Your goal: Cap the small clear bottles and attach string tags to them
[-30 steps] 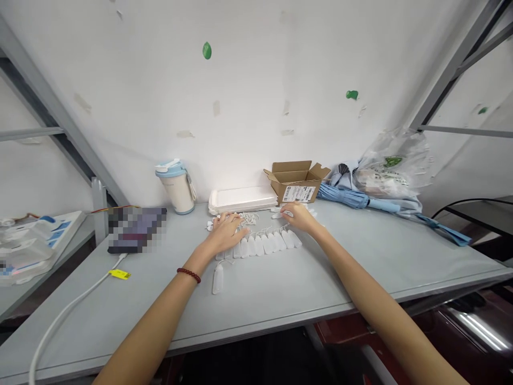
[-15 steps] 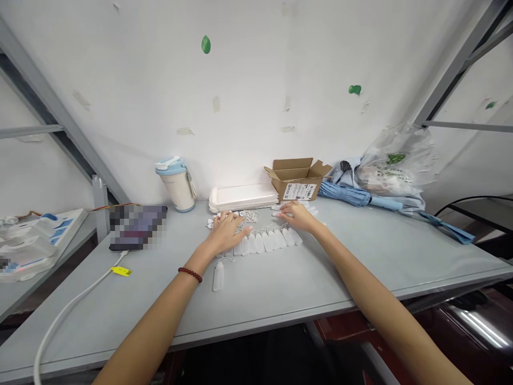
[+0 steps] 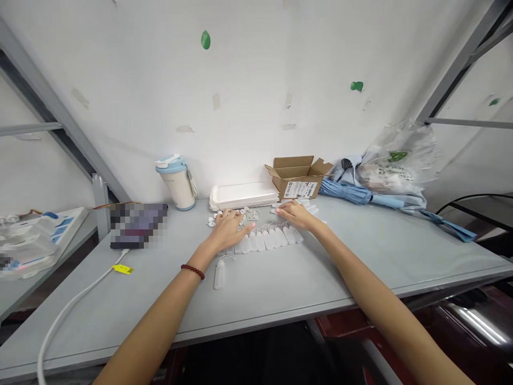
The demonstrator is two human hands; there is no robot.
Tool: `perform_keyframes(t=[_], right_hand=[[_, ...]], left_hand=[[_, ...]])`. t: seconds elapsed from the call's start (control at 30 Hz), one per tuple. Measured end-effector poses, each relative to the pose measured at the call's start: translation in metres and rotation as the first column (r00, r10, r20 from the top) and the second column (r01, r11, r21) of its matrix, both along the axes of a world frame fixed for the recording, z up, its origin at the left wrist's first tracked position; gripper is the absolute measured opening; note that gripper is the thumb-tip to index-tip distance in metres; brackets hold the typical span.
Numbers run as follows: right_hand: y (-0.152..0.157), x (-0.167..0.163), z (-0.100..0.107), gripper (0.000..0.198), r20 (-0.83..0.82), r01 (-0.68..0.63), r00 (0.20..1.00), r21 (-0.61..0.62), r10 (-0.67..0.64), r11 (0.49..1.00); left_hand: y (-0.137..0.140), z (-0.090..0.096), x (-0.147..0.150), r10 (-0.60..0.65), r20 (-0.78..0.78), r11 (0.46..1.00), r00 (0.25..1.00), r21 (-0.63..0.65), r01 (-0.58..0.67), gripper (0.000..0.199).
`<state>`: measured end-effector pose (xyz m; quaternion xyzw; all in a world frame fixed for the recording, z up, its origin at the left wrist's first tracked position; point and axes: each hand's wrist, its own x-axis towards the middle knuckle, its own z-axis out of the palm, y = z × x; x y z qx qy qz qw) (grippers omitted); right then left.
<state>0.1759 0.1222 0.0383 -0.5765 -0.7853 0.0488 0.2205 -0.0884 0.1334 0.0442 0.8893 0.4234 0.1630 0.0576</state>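
The row of clear tubes [image 3: 267,240] lies on the near side of my fingers, between my two hands; the row runs from left to right, but each tube has its long axis from near to far. My left hand [image 3: 229,230] is nearer, covering the row's left end, with its fingers bent over small white parts with strings [image 3: 251,215]. My right hand [image 3: 298,215] is beside the loose clear pieces [image 3: 311,207], its fingertips low and together. Whether either hand is grasping something, I cannot tell.
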Motion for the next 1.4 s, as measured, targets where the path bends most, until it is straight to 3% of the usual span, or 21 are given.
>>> perform_keyframes(t=[0.17, 0.5, 0.7, 0.87, 1.13, 1.4], right_hand=[[0.001, 0.000, -0.001, 0.053, -0.011, -0.038, 0.999, 0.017, 0.038, 0.999], [-0.004, 0.000, 0.001, 0.051, -0.030, 0.032, 0.999, -0.033, -0.033, 0.999], [-0.025, -0.018, 0.024, 0.033, -0.250, -0.079, 0.963, 0.089, 0.099, 0.993], [-0.041, -0.039, 0.035, 0.027, -0.504, -0.091, 0.859, 0.008, 0.083, 0.996], [-0.040, -0.046, 0.025, 0.019, -0.606, -0.157, 0.787, -0.009, 0.119, 0.988], [-0.038, -0.047, 0.021, 0.016, -0.625, -0.159, 0.772, -0.011, 0.117, 0.987]], left_hand=[[0.001, 0.001, 0.000, 0.031, 0.054, 0.999, 0.998, 0.022, -0.033, 0.055], [-0.004, 0.007, -0.006, 0.035, 0.160, 0.991, 0.987, 0.122, -0.055, 0.047], [-0.011, 0.011, -0.005, 0.009, 0.148, 0.985, 0.989, 0.169, -0.034, 0.046], [-0.018, 0.014, -0.002, -0.013, 0.134, 0.983, 0.991, 0.185, -0.012, 0.045], [-0.025, 0.014, 0.003, -0.059, 0.146, 0.980, 0.987, 0.197, 0.030, 0.044], [-0.032, 0.015, 0.008, -0.099, 0.174, 0.984, 0.980, 0.166, 0.070, 0.043]])
